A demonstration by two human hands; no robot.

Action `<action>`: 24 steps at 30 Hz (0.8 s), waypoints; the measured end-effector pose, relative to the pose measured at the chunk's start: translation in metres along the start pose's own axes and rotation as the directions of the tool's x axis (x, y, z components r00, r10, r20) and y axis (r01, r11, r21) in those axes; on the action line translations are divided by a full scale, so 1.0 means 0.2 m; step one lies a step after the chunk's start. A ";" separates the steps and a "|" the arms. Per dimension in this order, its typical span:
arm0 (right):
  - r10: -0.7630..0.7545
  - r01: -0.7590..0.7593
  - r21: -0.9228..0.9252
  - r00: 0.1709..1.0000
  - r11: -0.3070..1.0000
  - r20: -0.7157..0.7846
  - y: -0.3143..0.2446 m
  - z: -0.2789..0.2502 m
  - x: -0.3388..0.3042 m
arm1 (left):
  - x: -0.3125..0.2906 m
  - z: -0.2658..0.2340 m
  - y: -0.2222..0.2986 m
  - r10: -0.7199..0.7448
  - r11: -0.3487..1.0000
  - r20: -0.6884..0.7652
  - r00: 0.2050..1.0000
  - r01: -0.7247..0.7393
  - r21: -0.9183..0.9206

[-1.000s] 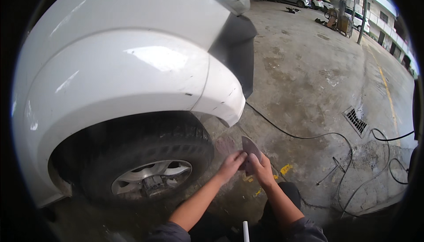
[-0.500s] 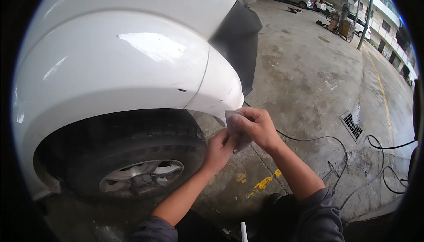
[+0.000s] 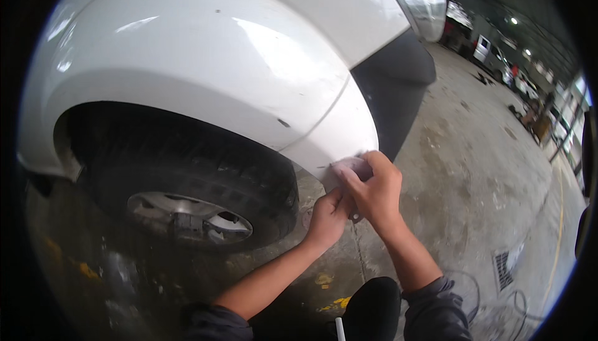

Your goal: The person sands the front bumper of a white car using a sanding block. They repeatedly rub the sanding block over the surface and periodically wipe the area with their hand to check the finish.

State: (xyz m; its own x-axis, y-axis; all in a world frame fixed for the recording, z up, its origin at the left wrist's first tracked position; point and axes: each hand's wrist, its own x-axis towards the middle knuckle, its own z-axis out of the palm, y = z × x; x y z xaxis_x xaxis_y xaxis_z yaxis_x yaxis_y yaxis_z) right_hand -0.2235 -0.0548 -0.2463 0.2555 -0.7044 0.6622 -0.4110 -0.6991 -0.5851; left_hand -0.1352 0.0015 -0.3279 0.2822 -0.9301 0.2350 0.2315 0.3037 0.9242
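The left hand [image 3: 327,221] and, above it, the right hand [image 3: 381,184] pinch a curled greyish sheet [image 3: 359,166]. It has risen from over the floor [image 3: 448,216] to the white bumper [image 3: 352,126], putting the dark scuff [image 3: 322,167] within reach; contact is unclear.

Tyre [image 3: 268,185] blocks left, white bodywork [image 3: 249,85] ahead; open floor [image 3: 464,185] right.

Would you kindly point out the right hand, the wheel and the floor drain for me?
Right hand [image 3: 380,185]: head view, on the back of the hand.
Wheel [image 3: 187,221]: head view, on the hub.
Floor drain [image 3: 503,270]: head view, middle of the grate.
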 end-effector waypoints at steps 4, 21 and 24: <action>-0.034 0.035 -0.050 0.999 0.998 0.019 -0.01 0.00 -0.01 | -0.01 0.02 -0.03 0.040 0.997 -0.078 0.996 -0.035 0.065; -0.158 0.144 -0.101 0.976 0.984 -0.151 -0.06 0.08 0.04 | 0.02 0.00 -0.06 0.178 0.984 -0.032 0.984 -0.179 -0.022; -0.109 0.093 -0.109 0.983 0.990 -0.149 -0.09 0.05 0.02 | 0.00 0.11 -0.06 0.156 0.982 -0.152 0.976 -0.170 -0.084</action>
State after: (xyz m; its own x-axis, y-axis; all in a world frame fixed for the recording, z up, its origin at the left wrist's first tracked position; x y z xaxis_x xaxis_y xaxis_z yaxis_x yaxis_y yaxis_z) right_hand -0.2052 -0.0458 -0.2375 0.1650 -0.5979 0.7844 -0.4782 -0.7441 -0.4666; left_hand -0.1578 -0.0074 -0.3333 0.4529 -0.8289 0.3282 0.2573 0.4740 0.8421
